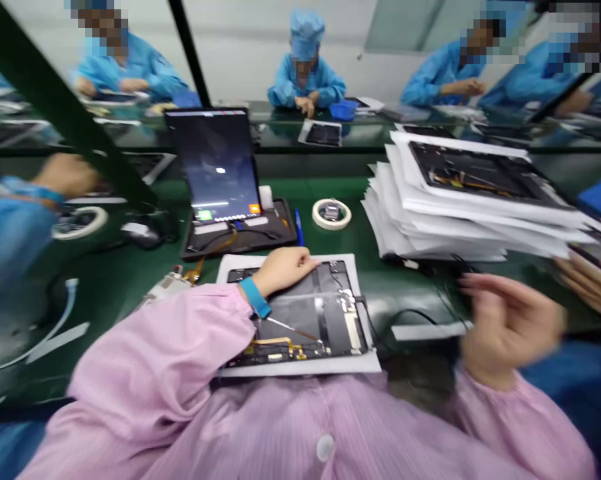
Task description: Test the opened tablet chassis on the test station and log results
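Observation:
An opened tablet (325, 313) with dark insides and gold flex strips lies on a white sheet right in front of me. My left hand (283, 267), in a pink sleeve with a blue wrist strap, rests knuckles-up on the tablet's far left corner, fingers curled under. Thin tweezers (288, 327) lie across the tablet near my wrist. My right hand (505, 327) hovers to the right above the green table, blurred, fingers partly stretched toward the left with nothing seen in them.
A tall stack of white sheets with an opened tablet on top (475, 200) stands at right. A lit tablet (215, 167) leans upright behind, with a tape roll (331, 213) beside it. A co-worker's hand (590, 280) reaches in at right; another's sleeve (10, 227) is at left.

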`<state>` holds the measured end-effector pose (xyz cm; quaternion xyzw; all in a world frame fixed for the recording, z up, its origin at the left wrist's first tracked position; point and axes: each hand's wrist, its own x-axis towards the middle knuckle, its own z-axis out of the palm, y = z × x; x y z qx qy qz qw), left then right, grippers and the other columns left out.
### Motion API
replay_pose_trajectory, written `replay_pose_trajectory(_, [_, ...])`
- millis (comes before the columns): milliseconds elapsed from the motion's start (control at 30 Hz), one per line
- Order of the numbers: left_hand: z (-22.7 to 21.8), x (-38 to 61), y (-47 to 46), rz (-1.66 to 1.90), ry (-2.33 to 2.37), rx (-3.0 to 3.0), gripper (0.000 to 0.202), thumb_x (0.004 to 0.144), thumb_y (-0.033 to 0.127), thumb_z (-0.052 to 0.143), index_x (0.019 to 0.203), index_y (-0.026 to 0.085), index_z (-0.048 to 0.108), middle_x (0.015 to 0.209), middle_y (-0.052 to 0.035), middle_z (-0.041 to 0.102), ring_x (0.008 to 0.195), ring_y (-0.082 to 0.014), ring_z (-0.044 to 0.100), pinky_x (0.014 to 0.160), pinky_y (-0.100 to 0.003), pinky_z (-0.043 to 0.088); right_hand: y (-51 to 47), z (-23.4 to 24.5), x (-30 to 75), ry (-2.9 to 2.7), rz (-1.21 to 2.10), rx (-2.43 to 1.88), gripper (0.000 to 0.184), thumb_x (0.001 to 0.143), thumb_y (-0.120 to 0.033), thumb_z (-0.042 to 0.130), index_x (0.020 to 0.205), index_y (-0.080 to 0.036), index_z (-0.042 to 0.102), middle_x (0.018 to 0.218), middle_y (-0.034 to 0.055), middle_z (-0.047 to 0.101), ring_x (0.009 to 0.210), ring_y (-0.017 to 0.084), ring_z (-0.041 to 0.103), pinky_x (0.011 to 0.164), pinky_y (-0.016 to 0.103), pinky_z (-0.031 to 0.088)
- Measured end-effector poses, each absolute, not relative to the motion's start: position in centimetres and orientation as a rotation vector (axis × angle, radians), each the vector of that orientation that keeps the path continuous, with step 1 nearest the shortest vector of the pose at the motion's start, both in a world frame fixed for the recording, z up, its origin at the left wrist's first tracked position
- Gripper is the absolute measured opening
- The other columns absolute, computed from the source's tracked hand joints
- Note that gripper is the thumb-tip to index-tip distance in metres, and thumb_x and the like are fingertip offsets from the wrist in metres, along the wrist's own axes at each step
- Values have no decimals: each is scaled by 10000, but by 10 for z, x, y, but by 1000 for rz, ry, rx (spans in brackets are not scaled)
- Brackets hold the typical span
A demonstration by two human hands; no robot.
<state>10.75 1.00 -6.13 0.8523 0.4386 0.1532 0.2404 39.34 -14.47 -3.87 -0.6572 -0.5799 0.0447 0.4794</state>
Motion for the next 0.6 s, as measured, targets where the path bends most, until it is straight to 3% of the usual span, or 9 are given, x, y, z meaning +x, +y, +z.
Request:
replay_pose_trajectory(67, [-61, 107, 11, 378, 1192, 2345, 491, 905, 576, 371, 701, 191, 597, 696, -32, 621, 643, -173, 535, 564, -273, 277, -133, -30, 361, -1567, 427, -1639, 251, 922, -423, 442, 1032, -244, 580, 695, 21, 601, 608, 194, 578, 547, 329, 413])
replay_pose_trajectory(133, [-61, 107, 12, 335, 1176, 2349, 527, 908, 593, 335, 691, 192, 599, 695, -32, 624, 640, -174, 537, 563, -274, 278, -117, -31, 342, -1707, 783, -1700, 250, 917, -421, 462, 855, -205, 571, 571, -30, 516, 510, 129, 489, 504, 264, 369])
replay_pose_trajectory(367, [-60, 106, 11, 274, 1163, 2363, 543, 920, 590, 306, 696, 199, 608, 716, -27, 641, 649, -176, 548, 567, -274, 285, -95, -53, 339, -1659, 1585, -1544, 446, 873, -594, 460, 711, -182, 510, 493, -81, 337, 415, 63, 291, 393, 188, 230])
replay_pose_trajectory(467, [-61, 105, 12, 266, 1172, 2382, 539, 932, 569, 293, 715, 203, 623, 734, -30, 655, 667, -183, 561, 576, -273, 292, -95, -48, 359, -1558, 1592, -1582, 455, 836, -605, 521, 679, -177, 524, 450, -90, 304, 383, 55, 260, 365, 182, 179])
replay_pose_trajectory(600, [-61, 106, 12, 255, 1189, 2387, 530, 934, 556, 300, 716, 200, 627, 728, -36, 657, 654, -183, 559, 564, -272, 281, -104, -27, 389, -1134, 1079, -1536, 354, 850, -535, 568, 773, -190, 555, 428, -102, 299, 346, 50, 267, 349, 172, 177])
